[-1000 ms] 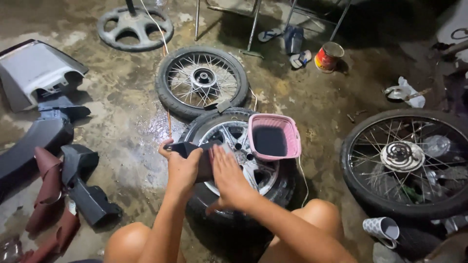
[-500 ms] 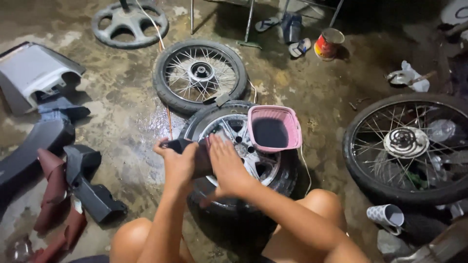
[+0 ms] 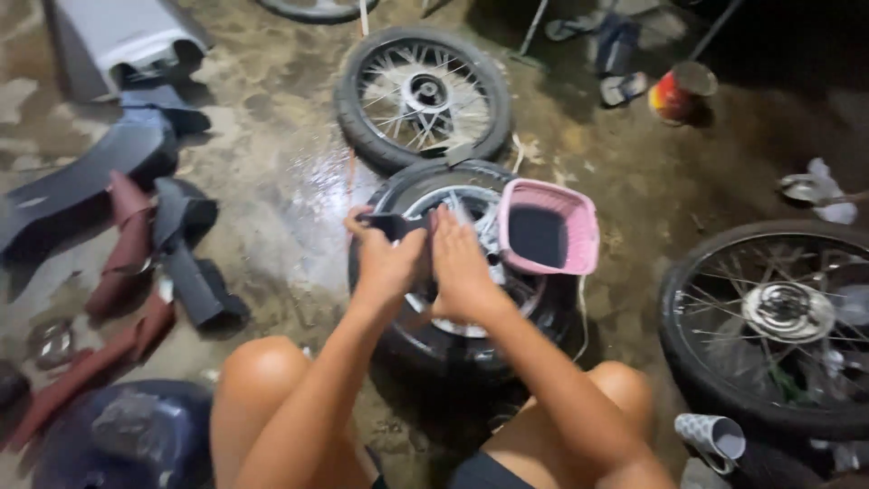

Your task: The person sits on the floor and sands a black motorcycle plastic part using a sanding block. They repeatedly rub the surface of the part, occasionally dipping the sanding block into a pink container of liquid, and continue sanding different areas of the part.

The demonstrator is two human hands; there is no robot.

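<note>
Both hands work a black-tyred, silver-rimmed wheel lying on the wet floor between the knees: left hand grips a dark folded cloth, right hand rests flat and open on the rim, apparently mid-scrub; the next stroke needs steady pressure.

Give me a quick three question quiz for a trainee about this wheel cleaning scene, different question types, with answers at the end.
1. True or false: the pink basket rests on the wheel in front of the person.
2. What does the left hand hold? A) a dark flat piece B) a spanner C) a cup
3. Fill in: a spoked wheel lies flat on the wet ____ beyond the hands.

Key: 1 true. 2 A: dark flat piece, with the right hand beside it. 3 floor.
</note>
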